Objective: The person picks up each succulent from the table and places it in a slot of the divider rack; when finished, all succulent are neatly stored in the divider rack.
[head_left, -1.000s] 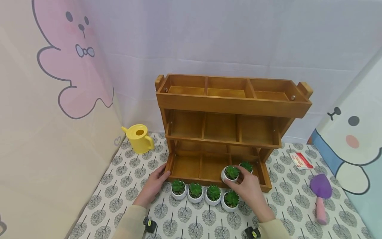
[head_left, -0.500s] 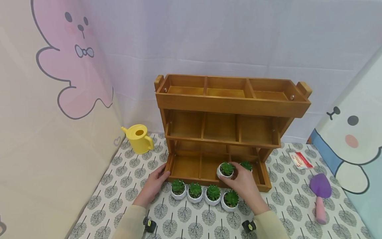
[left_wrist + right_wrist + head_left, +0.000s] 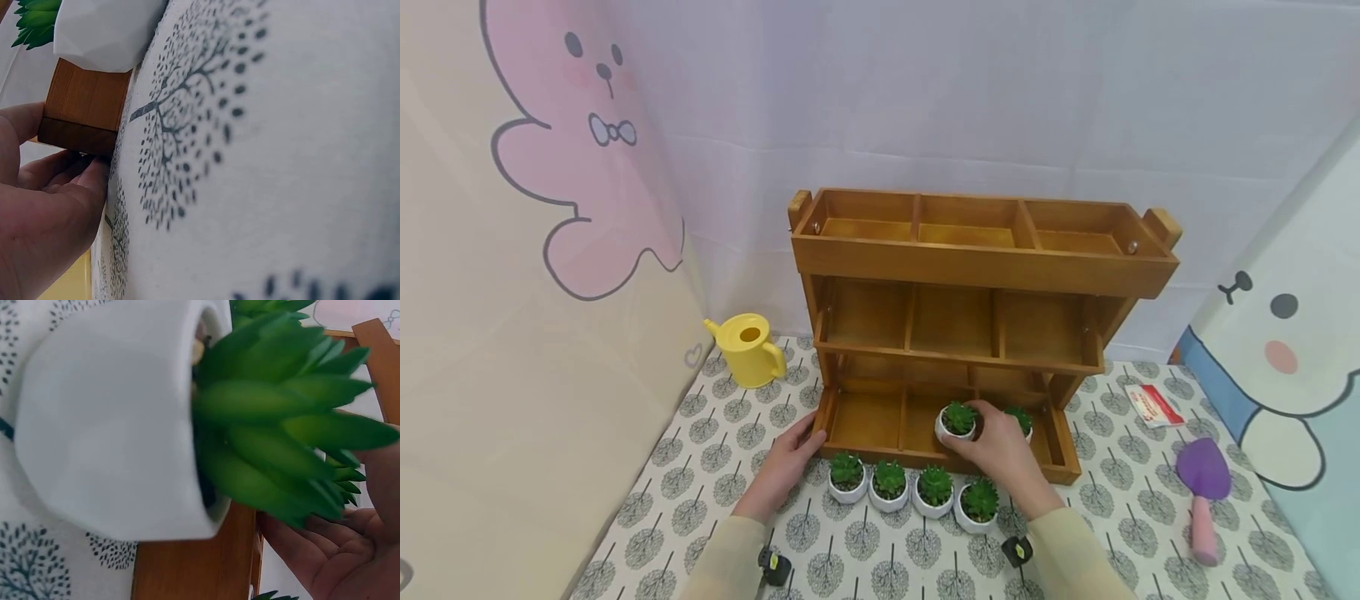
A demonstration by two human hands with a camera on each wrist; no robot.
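Observation:
My right hand (image 3: 1000, 450) pinches a small succulent in a white pot (image 3: 957, 421) at the middle compartment of the bottom tier of a brown wooden shelf (image 3: 985, 260). Whether that pot touches the compartment floor I cannot tell. Another potted succulent (image 3: 1021, 419) stands in the right compartment, partly behind the hand. At the bottom tier's left end, my left hand (image 3: 786, 467) grips the wooden frame (image 3: 84, 103), thumb and fingers on either side of it. Several potted succulents (image 3: 889, 486) line up on the cloth along the shelf's front; one white pot (image 3: 112, 425) fills the right wrist view.
A yellow watering can (image 3: 751, 350) stands left of the shelf. To the right lie a red-and-white card (image 3: 1153, 405) and a purple toy shovel (image 3: 1204, 471) with a pink handle. Tree-patterned cloth (image 3: 700, 500) covers the table, and printed curtains (image 3: 737, 100) surround it.
My right hand has carried the potted succulent leftward and slightly back, away from the one in the right compartment. My left hand stays at the shelf's end.

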